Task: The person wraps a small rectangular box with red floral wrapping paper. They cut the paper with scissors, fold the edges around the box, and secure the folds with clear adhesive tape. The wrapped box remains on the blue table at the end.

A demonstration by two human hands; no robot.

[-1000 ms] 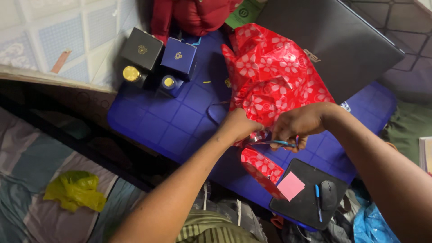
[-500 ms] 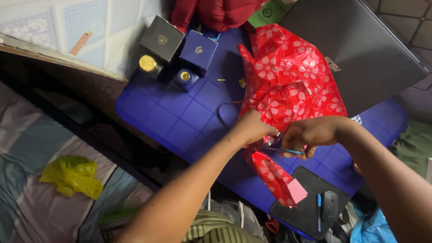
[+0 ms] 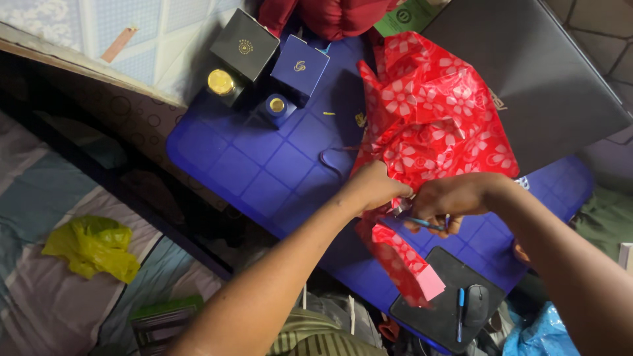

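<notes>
Open blue tabletop [image 3: 264, 168] left of the left hand [image 3: 372, 188]. Farther left and beyond, blocked by black square box [image 3: 244, 44], dark blue square box [image 3: 300, 66] and two gold-capped bottles [image 3: 221, 83]. Beyond both hands, crumpled red floral wrapping paper [image 3: 435, 118], then closed grey laptop [image 3: 534, 72]. Nearer than the right hand [image 3: 448, 198], black mouse pad [image 3: 442, 306] with mouse.

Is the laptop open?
No, the grey laptop lies shut on the blue table, partly under the red flowered paper.
</notes>
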